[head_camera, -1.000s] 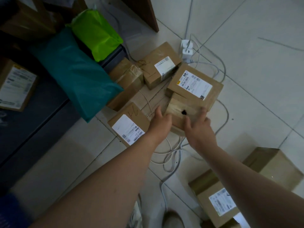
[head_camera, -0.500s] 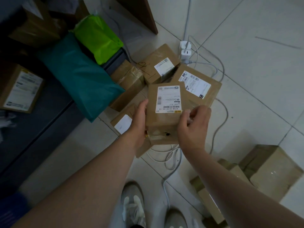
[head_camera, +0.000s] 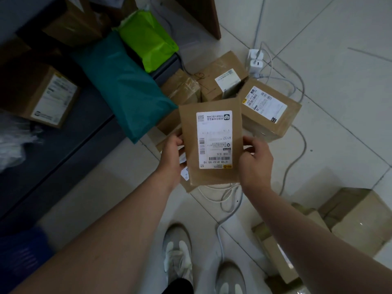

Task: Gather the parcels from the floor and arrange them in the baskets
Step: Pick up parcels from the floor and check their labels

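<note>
I hold a small brown cardboard parcel (head_camera: 191, 143) with a white label up off the floor, label facing me. My left hand (head_camera: 171, 158) grips its left edge and my right hand (head_camera: 255, 160) grips its right edge. Behind it on the tiles lie more brown parcels: one with a large label (head_camera: 267, 111), one with a small label (head_camera: 222, 79), a taped one (head_camera: 182, 88). Another labelled parcel (head_camera: 184, 175) lies partly hidden beneath the held one. A dark basket (head_camera: 70, 145) on the left holds a teal bag (head_camera: 125, 88), a green bag (head_camera: 148, 39) and a labelled box (head_camera: 44, 96).
White cables (head_camera: 224, 196) loop over the tiles under the parcels and run to a power strip (head_camera: 255, 62). More cardboard boxes (head_camera: 358, 219) sit at the lower right. My shoes (head_camera: 178, 257) stand at the bottom. A wooden furniture leg (head_camera: 203, 15) rises at the top.
Both hands took the parcel from the floor pile, turned its label upward and lifted it toward me. The view shifted back, showing my shoes.
</note>
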Available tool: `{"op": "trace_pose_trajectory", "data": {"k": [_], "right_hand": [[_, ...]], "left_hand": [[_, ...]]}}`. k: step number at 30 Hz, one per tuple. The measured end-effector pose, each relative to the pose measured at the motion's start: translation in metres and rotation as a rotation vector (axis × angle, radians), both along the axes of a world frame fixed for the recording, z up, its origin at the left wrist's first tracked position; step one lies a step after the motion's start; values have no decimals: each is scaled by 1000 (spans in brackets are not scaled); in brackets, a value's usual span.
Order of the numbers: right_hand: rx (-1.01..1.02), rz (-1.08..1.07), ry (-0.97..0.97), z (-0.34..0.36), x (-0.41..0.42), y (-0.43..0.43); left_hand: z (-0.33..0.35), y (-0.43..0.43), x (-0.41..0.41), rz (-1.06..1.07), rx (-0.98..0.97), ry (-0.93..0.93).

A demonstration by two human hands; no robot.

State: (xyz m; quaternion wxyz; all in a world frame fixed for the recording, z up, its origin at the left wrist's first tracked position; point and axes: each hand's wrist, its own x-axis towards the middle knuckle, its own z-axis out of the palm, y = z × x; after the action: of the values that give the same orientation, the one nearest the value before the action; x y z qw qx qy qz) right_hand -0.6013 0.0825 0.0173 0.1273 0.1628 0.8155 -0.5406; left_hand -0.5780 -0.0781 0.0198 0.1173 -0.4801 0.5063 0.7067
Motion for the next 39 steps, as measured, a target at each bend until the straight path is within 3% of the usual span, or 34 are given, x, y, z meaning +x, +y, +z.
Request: {"op": "trace_pose_trajectory", "data": {"k": [6,14,17,22,29,32,35,39], "right_hand": [[115,75,6,1,4,-8],[220,427,-63,-4,-3,-39],[173,487,-45,2,-4,-59],[0,355,-209,12,-25,-81],[412,635,-390,13,-52,-88],[300,657,-472,15,-54,-88],[161,573,-409,11,-55,-78],[-64,364,-430,14,-68,-63]], "left_hand": [[-4,-4,8,-39,-35,-76],[-16,-17,45,83,-31,-158],[-21,-23,57,183,99,-155],[-30,-26,64,347,139,-115],[-43,-21,63,325,208,-75],[-41,-17,51,396,178,-80],[-48,-25,41,461,27,-163],[-33,-40,34,218,272,-75]]}}
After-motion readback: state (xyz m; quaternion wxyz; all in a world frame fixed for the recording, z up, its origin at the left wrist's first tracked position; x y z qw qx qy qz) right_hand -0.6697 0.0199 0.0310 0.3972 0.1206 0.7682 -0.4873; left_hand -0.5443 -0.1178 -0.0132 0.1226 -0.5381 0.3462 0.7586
